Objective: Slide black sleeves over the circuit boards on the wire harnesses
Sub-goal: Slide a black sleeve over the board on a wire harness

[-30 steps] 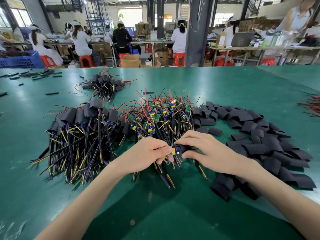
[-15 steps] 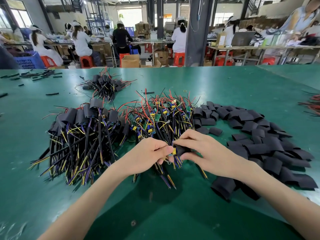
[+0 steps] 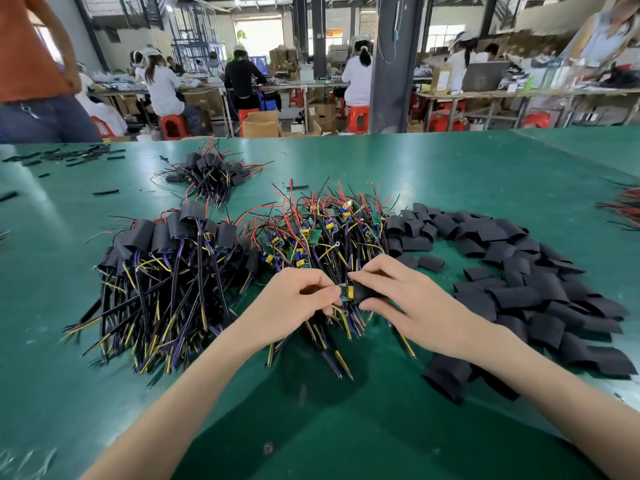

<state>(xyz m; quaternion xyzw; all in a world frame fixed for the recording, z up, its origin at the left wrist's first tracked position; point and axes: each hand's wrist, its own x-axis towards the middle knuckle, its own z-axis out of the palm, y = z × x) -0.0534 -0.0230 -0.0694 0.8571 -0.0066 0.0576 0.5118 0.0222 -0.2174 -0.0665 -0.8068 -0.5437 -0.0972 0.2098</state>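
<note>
Sleeve [image 3: 367,293], black, partly over yellow-topped board [image 3: 347,293]

a person in an orange top [image 3: 31,57] and dark trousers now stands at the far left edge of the table [image 3: 450,168], where a second ago a blue crate and a seated worker in white were in plain sight; half a second ago only a dark sliver of this figure showed at the picture's edge. between the left hand [image 3: 294,306] and the right hand [image 3: 415,303], a little more of the pinched circuit board [image 3: 347,293] seems to show beside the mouth of the black sleeve [image 3: 369,293] than before, its yellow part plainer, though the difference is slight.
</note>
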